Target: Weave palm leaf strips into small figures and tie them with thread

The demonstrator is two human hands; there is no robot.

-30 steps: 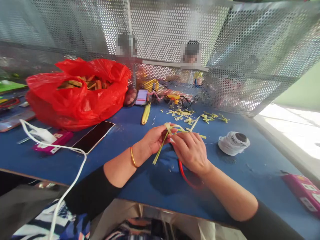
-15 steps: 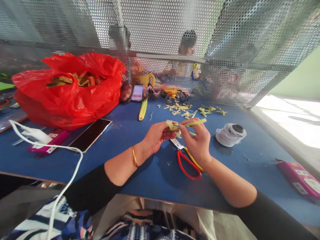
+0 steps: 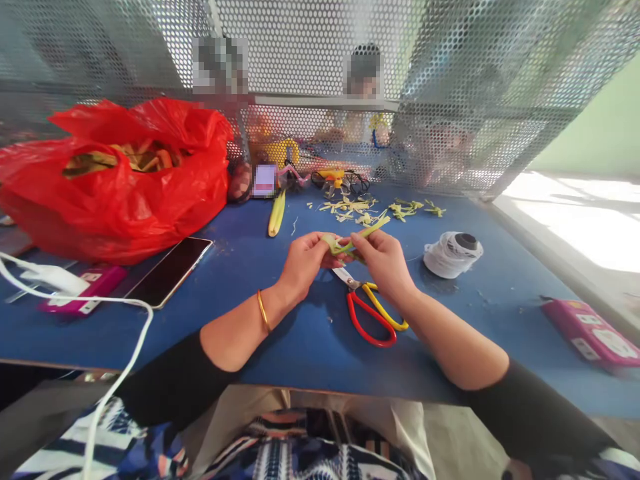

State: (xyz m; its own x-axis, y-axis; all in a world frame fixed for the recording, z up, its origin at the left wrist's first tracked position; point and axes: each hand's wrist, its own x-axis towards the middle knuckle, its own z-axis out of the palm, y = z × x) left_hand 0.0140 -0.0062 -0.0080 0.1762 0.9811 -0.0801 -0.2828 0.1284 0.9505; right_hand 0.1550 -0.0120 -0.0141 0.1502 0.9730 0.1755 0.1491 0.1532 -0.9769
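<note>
Between my hands is a pale green leaf strip (image 3: 344,247), looped or folded at its left part. My left hand (image 3: 306,261) pinches the folded part, with a gold bangle on the wrist. My right hand (image 3: 384,260) is closed on the same strip, whose free end sticks out up and to the right past the fingers. Below the hands lie scissors (image 3: 373,319) with one red and one yellow handle; their blade tips are partly hidden under my hands. A spool of white thread (image 3: 453,256) stands right of my right hand.
At left sits a red plastic bag (image 3: 165,220) of dried leaf pieces, with a phone (image 3: 173,272) before it. Leaf scraps (image 3: 353,210) and a yellow-green stalk (image 3: 277,215) lie ahead. A perforated metal screen (image 3: 310,60) stands behind; pink boxes (image 3: 590,330) lie at the sides.
The strip's free end now angles up more steeply, and my right fingers have shifted along it. The whole view has shifted slightly; more of the scissors' yellow handle shows.
</note>
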